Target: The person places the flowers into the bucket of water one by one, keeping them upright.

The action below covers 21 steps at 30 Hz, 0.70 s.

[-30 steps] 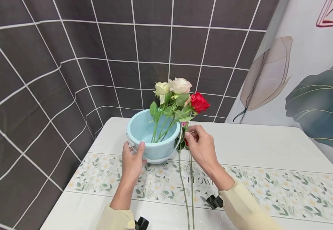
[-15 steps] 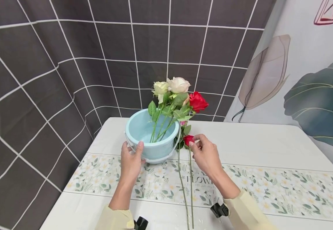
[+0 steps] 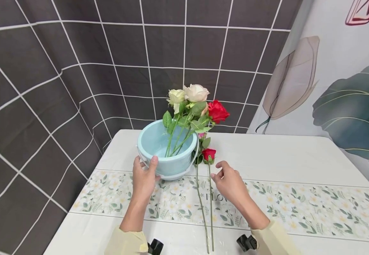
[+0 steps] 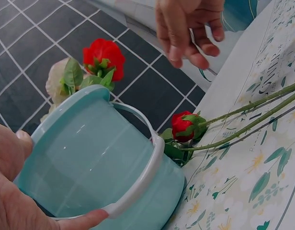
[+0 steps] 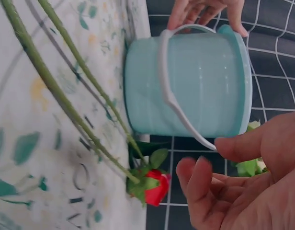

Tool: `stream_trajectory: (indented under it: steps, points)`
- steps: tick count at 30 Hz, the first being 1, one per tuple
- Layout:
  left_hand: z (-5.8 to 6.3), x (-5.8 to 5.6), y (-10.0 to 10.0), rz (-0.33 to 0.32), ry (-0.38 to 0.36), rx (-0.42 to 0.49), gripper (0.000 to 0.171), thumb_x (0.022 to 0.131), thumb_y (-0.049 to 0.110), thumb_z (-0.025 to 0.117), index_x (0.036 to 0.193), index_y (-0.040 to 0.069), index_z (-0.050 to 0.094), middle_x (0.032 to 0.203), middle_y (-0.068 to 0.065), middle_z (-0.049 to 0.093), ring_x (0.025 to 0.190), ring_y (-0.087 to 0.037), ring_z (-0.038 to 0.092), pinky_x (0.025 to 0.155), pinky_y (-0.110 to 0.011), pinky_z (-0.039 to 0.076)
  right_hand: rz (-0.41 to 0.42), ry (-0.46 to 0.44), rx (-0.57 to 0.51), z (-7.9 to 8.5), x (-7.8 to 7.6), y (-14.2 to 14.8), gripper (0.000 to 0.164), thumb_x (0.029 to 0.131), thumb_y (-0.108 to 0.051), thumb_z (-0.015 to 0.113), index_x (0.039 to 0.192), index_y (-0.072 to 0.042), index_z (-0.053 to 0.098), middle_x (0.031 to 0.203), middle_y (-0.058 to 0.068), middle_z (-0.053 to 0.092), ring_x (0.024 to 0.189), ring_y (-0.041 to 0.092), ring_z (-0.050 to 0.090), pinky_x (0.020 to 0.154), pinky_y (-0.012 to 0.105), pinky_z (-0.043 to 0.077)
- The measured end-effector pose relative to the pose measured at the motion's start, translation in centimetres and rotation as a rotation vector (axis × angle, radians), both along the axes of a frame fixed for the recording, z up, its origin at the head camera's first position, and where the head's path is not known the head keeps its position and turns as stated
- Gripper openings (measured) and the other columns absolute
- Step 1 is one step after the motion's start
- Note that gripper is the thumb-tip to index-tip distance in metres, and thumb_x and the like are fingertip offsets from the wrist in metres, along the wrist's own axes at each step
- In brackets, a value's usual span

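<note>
My left hand (image 3: pixel 145 177) holds a light blue bucket (image 3: pixel 174 166) by its side, the thumb at the rim. Several roses stand in the bucket and lean right: a cream rose (image 3: pixel 176 96), a pale pink rose (image 3: pixel 196 93) and a large red rose (image 3: pixel 217 111) show. Right of the bucket a smaller red rose (image 3: pixel 208 154) lies on the table, its long stem running toward me. Beside it is another stem (image 3: pixel 201 202), whose pink bloom (image 3: pixel 201 135) is partly hidden behind the bucket. My right hand (image 3: pixel 230 182), fingers loosely curled, hovers just right of the small red rose and holds nothing.
A white table (image 3: pixel 286 156) with a printed floral band (image 3: pixel 299 205) lies under everything. Dark tile-patterned cloth (image 3: pixel 133 46) hangs behind and to the left. A white curtain with leaf prints (image 3: pixel 356 117) hangs at the right. The bucket's white handle (image 5: pixel 165 72) hangs down its side.
My right hand has let go of the small red rose and drawn back toward me and to the right. My left hand has stayed on the bucket.
</note>
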<state>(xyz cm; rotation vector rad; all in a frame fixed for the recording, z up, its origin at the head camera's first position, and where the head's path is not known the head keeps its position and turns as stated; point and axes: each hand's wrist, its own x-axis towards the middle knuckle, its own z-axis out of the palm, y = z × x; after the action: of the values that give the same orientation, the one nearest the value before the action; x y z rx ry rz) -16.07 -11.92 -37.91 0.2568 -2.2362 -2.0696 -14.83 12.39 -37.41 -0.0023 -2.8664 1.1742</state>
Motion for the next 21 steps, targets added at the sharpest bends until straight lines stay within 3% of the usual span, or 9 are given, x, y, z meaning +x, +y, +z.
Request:
stream_trajectory:
  steps: [12, 21]
  points:
    - [0.1, 0.1, 0.0, 0.001, -0.003, -0.007, 0.088, 0.096, 0.053, 0.046, 0.155, 0.01, -0.004, 0.147, -0.027, 0.02, 0.129, -0.046, 0.039, 0.095, -0.041, 0.055, 0.018, -0.081, -0.003, -2.2, 1.4, -0.5, 0.048, 0.086, -0.01, 0.072, 0.125, 0.006, 0.049, 0.07, 0.002, 0.054, 0.055, 0.014, 0.048, 0.05, 0.026, 0.042]
    - [0.0, -0.1, 0.0, 0.008, -0.011, -0.001, 0.089, 0.095, 0.054, 0.047, 0.155, 0.009, -0.003, 0.148, -0.026, 0.018, 0.129, -0.045, 0.04, 0.096, -0.041, 0.055, 0.033, -0.091, -0.041, -3.3, 2.1, -0.9, 0.052, 0.085, -0.007, 0.073, 0.127, 0.007, 0.047, 0.068, 0.002, 0.053, 0.05, 0.013, 0.048, 0.047, 0.025, 0.042]
